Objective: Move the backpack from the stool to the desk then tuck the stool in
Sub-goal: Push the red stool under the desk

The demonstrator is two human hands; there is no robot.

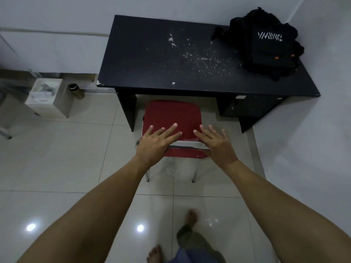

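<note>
A black backpack (266,44) with a white logo lies on the far right corner of the black desk (152,54). A red-seated stool (171,114) with chrome legs stands on the floor, its far part under the desk's front edge. My left hand (157,143) and my right hand (216,145) rest flat, fingers spread, on the stool's near edge and chrome rail. Neither hand holds anything.
White walls close in behind and right of the desk. A drawer unit (247,109) sits under the desk's right side, a side panel (125,109) at its left. A white box (47,97) and a metal flask (76,91) stand left. My bare feet (191,217) are on glossy tiles.
</note>
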